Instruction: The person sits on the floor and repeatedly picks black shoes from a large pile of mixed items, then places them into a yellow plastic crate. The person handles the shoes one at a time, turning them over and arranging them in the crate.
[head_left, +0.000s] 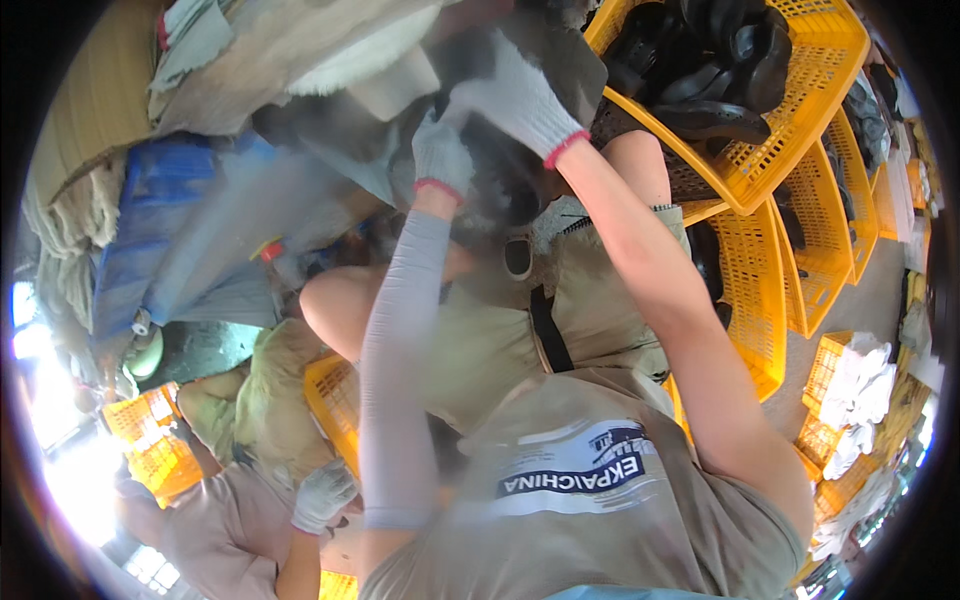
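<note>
Other things around: a yellow, perforated plastic crate [815,110] stands R of the R hand [520,100], near it, w/ glossy black shoes [710,122] piled inside at mixed angles; more yellow crates [750,320] stand farther R and nearer the body. Beyond the L hand [441,152], on its far side, are a white, fluffy, rounded pad [365,55] and a beige, smooth-faced block [402,85]; these bound the space fwd. of the fingers. A blue, ridged panel [150,235] lies well L of the L hand. Nearer the body and L, apart from both hands, a co-worker's white-gloved hand [325,497] shows.

Both own hands wear white knit gloves w/ pink-red cuffs and meet at the fingers; R arched toward L, L upright below it. Whether either grips anything: cannot tell, b/c of blur.

Obj. nearest the hands: a dark, blurred item [505,185] of uncertain shape, just R of the L hand and on the near side of the R hand; contact w/ the gloves unclear. Its direction and long axis cannot be told, as haze hides the outline. Khaki cloth shorts [490,340] lie nearer the body than both hands.
</note>
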